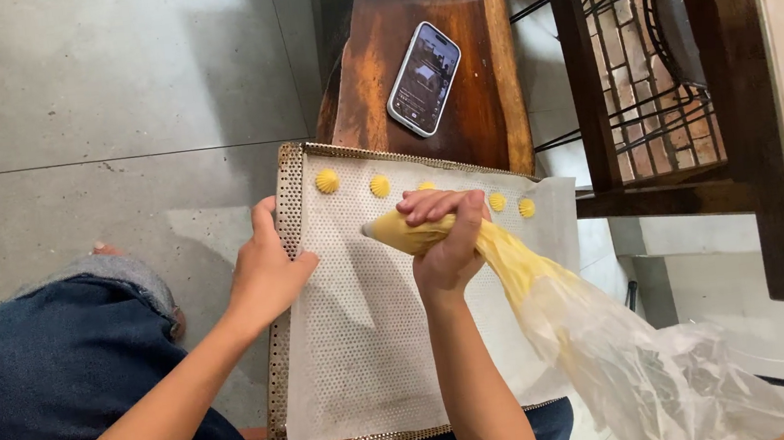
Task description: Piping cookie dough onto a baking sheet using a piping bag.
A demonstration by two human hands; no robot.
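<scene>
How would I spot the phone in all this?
Find the dark wooden stool just beyond the perforated baking tray. The phone lies flat on its seat, screen up. It is the only dark, glossy rectangle there; everything around it is yellow dough or white paper.

Phone (423, 78) on a dark wooden stool (476, 95), grey tiled floor (87, 87), black wire rack (645, 38)
</scene>
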